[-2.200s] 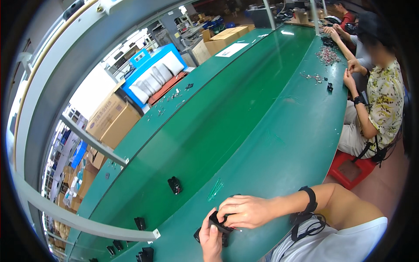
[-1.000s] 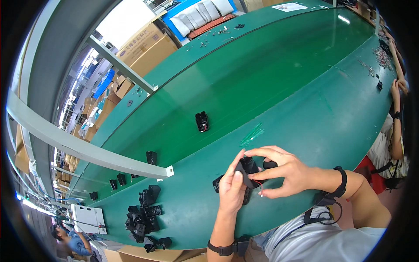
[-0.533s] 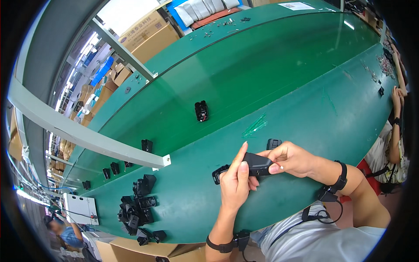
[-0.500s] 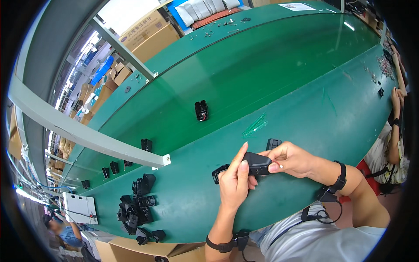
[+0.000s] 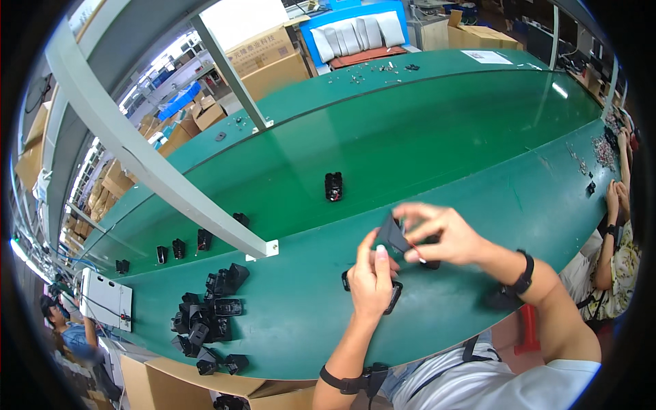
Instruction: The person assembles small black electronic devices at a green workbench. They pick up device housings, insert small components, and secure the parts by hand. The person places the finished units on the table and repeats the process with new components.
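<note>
A black plastic housing (image 5: 392, 236) is held tilted up above the green bench, my left hand (image 5: 371, 283) closed on its lower left side. My right hand (image 5: 444, 236) is at the housing's right side, its fingers bent but apart and slightly blurred. By the right thumb hangs a thin red wire (image 5: 417, 253) with a white end. Black parts lie close by: one piece (image 5: 393, 298) beside my left hand, partly covered by it, and another dark piece (image 5: 431, 263) mostly hidden behind my right fingers.
To the left lies a heap of black housings (image 5: 205, 321). Several black units, one of them a lone unit (image 5: 333, 186), sit on the sunken green strip. A grey metal post (image 5: 164, 178) stands on the bench. An open carton (image 5: 164, 386) is below; co-workers are at both ends.
The housing has turned from lying level to a steep tilt. My right hand has loosened from its end, fingers now spread. The whole view has shifted a little.
</note>
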The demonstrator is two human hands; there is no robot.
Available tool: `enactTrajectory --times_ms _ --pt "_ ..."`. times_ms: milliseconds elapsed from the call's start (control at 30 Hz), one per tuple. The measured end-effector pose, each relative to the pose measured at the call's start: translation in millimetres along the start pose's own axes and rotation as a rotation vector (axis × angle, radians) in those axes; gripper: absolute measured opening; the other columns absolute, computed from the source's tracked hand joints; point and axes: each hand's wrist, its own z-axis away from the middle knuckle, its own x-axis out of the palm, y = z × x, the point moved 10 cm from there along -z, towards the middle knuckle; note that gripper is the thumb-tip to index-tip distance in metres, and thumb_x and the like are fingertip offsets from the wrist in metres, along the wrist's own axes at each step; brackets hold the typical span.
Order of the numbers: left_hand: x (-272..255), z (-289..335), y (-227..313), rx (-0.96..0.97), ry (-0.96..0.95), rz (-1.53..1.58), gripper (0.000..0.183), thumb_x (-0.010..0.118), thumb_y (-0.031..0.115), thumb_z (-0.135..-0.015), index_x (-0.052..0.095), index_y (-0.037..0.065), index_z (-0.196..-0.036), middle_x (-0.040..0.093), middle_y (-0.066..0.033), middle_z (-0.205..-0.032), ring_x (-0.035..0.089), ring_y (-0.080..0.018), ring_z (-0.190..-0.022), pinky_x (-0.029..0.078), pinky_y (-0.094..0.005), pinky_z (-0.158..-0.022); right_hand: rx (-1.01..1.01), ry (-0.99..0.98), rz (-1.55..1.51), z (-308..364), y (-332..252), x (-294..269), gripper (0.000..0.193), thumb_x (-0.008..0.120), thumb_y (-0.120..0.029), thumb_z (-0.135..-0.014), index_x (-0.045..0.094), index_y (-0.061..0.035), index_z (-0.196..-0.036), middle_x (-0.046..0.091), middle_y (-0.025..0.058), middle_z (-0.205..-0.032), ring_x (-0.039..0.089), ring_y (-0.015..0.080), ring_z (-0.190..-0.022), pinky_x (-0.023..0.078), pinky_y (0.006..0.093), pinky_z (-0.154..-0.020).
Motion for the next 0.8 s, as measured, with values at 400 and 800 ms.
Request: enactTrajectory --times_ms 400,800 --pt "-30.7 -15.5 -11.2 0.175 0.059 -0.698 0.024 0.064 0.018 -0.088 0.066 0.003 -0.107 0.065 -0.0138 -0.107 0.059 -0.032 -0.1 0.047 -0.0416 -0.09 0.172 -0.184 0.981 -119.8 143.3 -12.2 0.028 0.081 -0.02 -0.071 0.076 -0.0098 -0.096 0.05 0.0111 -0.141 0.05 0.033 -0.124 0.045 0.0439 -0.103" --pt "23.7 12.7 26.7 0.396 -0.215 -0.728 0.041 0.073 0.033 -0.084 0.064 0.005 -0.112 0.063 -0.0153 -0.114 0.057 -0.0352 -0.112 0.043 -0.0444 -0.098 -0.107 -0.029 0.445 27.2 36.5 -29.0 0.051 0.074 -0.037 -0.082 0.063 -0.0036 -0.119 0.06 0.0193 -0.124 0.056 0.0354 -0.118 0.044 0.0432 -0.102"
